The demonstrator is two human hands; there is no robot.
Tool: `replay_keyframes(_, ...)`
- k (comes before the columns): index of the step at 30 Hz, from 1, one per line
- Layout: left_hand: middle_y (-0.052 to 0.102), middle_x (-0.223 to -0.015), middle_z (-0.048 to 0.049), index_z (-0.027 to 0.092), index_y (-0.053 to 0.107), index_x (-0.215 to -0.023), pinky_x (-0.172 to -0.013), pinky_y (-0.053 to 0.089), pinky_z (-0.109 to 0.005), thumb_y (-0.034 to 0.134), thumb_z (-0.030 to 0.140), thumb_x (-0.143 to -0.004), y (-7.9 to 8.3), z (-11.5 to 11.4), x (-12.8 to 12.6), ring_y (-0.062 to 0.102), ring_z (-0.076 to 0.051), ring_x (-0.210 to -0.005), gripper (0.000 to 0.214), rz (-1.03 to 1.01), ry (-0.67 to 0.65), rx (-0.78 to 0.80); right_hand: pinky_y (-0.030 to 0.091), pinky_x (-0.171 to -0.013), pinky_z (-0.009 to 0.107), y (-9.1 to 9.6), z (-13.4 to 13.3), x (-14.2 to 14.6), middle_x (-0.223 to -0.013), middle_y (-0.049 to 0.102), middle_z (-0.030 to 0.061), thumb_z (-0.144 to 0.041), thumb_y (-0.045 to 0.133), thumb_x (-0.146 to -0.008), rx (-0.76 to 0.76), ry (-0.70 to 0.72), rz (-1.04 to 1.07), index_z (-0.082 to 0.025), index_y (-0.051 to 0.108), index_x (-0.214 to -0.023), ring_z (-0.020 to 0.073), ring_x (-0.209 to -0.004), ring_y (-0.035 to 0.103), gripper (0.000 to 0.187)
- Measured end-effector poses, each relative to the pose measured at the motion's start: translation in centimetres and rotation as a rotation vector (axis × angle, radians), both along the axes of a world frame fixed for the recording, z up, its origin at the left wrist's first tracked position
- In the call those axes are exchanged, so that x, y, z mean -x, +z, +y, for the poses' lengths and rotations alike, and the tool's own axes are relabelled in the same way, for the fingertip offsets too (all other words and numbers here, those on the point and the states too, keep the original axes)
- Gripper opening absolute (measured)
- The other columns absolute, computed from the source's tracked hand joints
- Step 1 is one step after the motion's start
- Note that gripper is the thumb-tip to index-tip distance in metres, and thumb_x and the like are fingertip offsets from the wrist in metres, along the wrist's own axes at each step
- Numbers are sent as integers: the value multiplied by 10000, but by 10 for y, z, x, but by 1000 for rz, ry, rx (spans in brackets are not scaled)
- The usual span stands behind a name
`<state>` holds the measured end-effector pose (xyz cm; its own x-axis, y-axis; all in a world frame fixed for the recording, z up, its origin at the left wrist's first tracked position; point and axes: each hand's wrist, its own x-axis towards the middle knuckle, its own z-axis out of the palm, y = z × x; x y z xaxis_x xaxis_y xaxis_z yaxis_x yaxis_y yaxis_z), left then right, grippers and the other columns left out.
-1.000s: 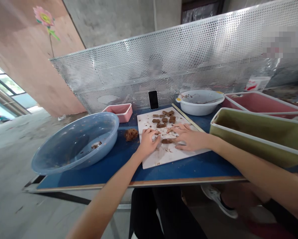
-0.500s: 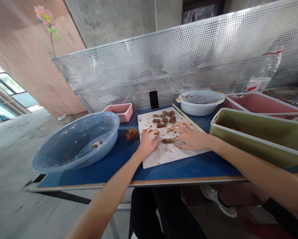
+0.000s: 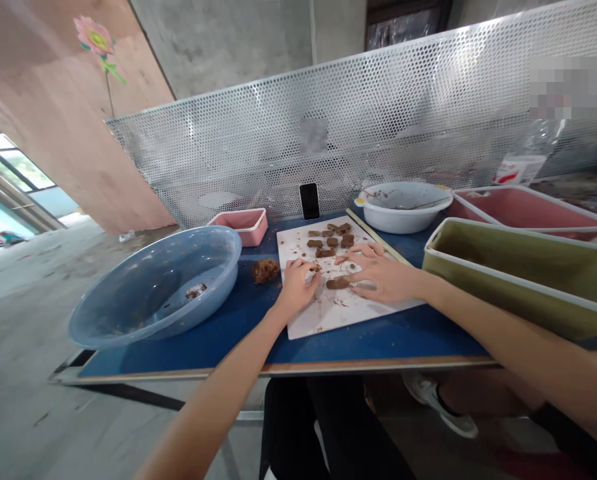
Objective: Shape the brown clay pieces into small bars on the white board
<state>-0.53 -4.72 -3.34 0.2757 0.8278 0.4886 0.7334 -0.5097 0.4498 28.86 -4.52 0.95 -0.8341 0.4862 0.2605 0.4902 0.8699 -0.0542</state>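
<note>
A white board (image 3: 303,323) carries several short brown clay-like pieces (image 3: 326,253) near its far end. Low over the board's left side, my left hand (image 3: 298,287) has curled fingers, with a small brown lump (image 3: 316,268) at the thumb and fingertips. Opposite it, my right hand (image 3: 378,275) spreads its fingers flat on the board. A longer brown roll (image 3: 337,283) lies under the fingertips of that hand, its right end partly covered. Left of the board sits a rough brown clump (image 3: 265,271) on the blue tabletop (image 3: 258,313).
A big blue basin (image 3: 153,287) stands left, with a small pink box (image 3: 243,227) behind it. A phone (image 3: 309,201) leans on the perforated metal panel (image 3: 258,147). To the right are a pale stick (image 3: 376,235), white basin (image 3: 403,217), green box (image 3: 508,280) and pink box (image 3: 538,207).
The brown roll under my right fingertips has shifted slightly and looks a little shorter and wider. My hands stay in nearly the same places; the whole view has moved slightly.
</note>
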Motion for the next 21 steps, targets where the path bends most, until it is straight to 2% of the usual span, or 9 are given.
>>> replay_keyframes(2, 786, -1115, -87, 234, 804, -1083, -1096, 531, -490, 694, 272, -1072, 1, 0, 0, 659, -319, -1167, 117, 5, 2, 5, 396, -1206, 737, -2, 1, -1, -1656, 613, 118, -475, 569, -1134, 5, 8, -38, -379, 895, -1294, 465, -1532, 468, 376)
replay_keyframes(6, 784, -1106, -88, 230, 806, -1072, -1102, 530, -505, 690, 270, -1067, 0, 0, -1, 650, -325, -1160, 122, -5, 4, 14, 380, -1223, 711, -2, 2, -2, -1672, 616, 89, -445, 582, -1133, -52, 32, -17, -442, 840, -1414, 435, -1519, 479, 382)
replay_keyframes(8, 783, -1114, -91, 230, 806, -1081, -1104, 529, -510, 682, 274, -1069, -1, 1, -1, 647, -326, -1164, 132, -22, 4, 14, 372, -1226, 706, -2, 2, -2, -1682, 614, 69, -452, 587, -1131, -54, 38, -8, -457, 843, -1400, 430, -1516, 488, 371)
replay_keyframes(12, 786, -1110, -93, 233, 803, -1069, -1113, 525, -512, 674, 275, -1065, -2, 1, 0, 648, -327, -1173, 135, -23, 6, 11, 368, -1210, 717, -1, 0, -1, -1663, 634, 87, -499, 624, -1118, -32, 23, -56, -382, 918, -1226, 468, -1529, 475, 335)
replay_keyframes(17, 777, -1078, -90, 235, 793, -1040, -1096, 532, -496, 637, 296, -1090, -2, 1, 0, 663, -312, -1130, 175, -27, 6, 5, 360, -1208, 702, 0, -3, 1, -1673, 626, 90, -466, 587, -1142, -91, 46, -33, -400, 871, -1345, 440, -1505, 496, 355)
replay_keyframes(21, 781, -1084, -90, 233, 788, -1031, -1097, 528, -491, 638, 276, -1085, -2, 1, -1, 668, -309, -1127, 165, -20, 6, -6, 362, -1198, 718, -1, -4, 2, -1640, 648, 115, -468, 615, -1126, -61, 46, -78, -346, 911, -1243, 470, -1512, 482, 341)
